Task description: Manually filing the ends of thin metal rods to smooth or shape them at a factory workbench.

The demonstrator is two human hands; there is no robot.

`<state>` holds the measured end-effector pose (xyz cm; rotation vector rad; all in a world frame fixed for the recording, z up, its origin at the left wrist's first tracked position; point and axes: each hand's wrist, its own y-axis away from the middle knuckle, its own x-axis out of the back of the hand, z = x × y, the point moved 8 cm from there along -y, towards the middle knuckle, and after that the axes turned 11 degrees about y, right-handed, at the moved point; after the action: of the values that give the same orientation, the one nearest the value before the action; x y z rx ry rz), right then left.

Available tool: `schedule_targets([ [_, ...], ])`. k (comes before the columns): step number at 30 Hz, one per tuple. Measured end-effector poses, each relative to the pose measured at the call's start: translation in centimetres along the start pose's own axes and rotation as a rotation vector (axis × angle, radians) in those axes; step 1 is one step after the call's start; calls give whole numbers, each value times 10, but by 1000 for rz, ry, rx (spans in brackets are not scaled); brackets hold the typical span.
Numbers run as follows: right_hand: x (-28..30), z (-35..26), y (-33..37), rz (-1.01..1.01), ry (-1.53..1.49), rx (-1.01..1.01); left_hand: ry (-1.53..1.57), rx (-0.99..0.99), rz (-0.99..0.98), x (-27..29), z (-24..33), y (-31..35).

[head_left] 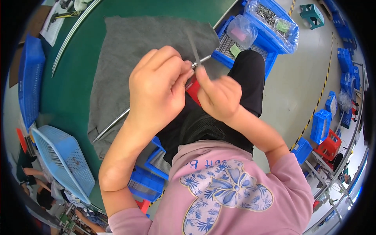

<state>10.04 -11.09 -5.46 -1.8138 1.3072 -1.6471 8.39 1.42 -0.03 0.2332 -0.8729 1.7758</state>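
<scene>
My left hand [158,84] is closed, its fingertips pinching a slim shiny metal rod [205,58] whose end sticks out to the right. Below that wrist, another length of metal rod [111,124] slants over the grey cloth [117,66]; whether it is the same rod is hidden by my hand. Close by, my right hand [220,96] is closed on a thin flat grey strip [192,45], with the thumb near its lower end. The strip points away from me, crosses the rod near my left fingertips and is blurred; its exact kind is unclear.
Green tabletop [66,94] lies under the cloth, with long metal rods [72,37] at far left. Blue baskets [64,160] stand on the left. At upper right are a blue bin of rods [223,58] and a bin of bagged metal parts [270,21]. A green stool [312,16] stands beyond.
</scene>
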Motion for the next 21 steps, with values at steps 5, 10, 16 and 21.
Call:
schedule_targets([
  [5,5,2,7,-17,0,47,16,8,-14,-2,-2,3],
  [10,-1,4,23,7,-16,62,33,16,12,1,-4,1],
  [16,-5,6,-5,104,-13,61,16,1,18,2,-4,0],
  [21,-5,11,20,69,-31,110,11,7,5,-1,-3,-1],
])
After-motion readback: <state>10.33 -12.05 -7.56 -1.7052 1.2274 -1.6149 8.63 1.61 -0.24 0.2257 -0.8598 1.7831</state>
